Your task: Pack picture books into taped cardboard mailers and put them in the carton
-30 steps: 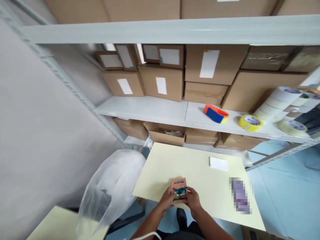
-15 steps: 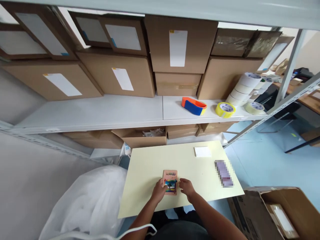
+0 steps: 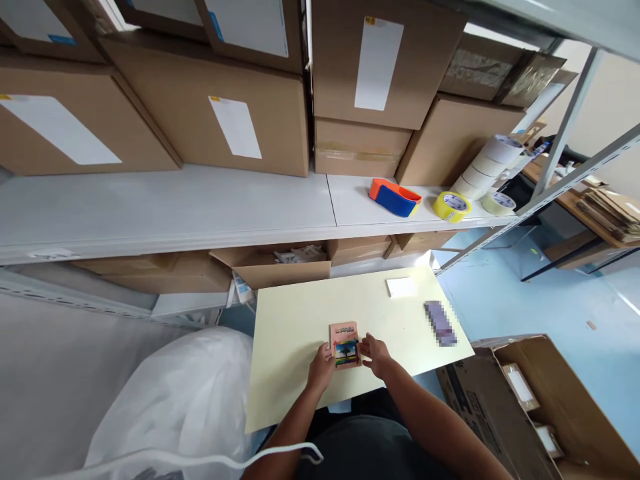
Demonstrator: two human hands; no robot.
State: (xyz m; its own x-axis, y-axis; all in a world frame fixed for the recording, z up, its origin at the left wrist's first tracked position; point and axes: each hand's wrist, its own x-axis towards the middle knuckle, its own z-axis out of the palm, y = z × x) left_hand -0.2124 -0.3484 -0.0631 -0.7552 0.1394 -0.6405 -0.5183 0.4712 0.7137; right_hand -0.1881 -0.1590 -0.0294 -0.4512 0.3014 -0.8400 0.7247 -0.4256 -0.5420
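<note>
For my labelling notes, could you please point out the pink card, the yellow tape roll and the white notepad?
pink card [image 3: 345, 341]: head view, centre of its printed face.
yellow tape roll [image 3: 451, 205]: head view, its top face.
white notepad [image 3: 401, 287]: head view, middle of its top.

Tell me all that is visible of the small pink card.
The small pink card is a thin rectangle, seemingly cardboard, with blurred lettering on top and a colourful picture below. It appears to lie flat near the front edge of the pale yellow table. The left hand touches its lower left corner, the right hand its right edge.
</note>
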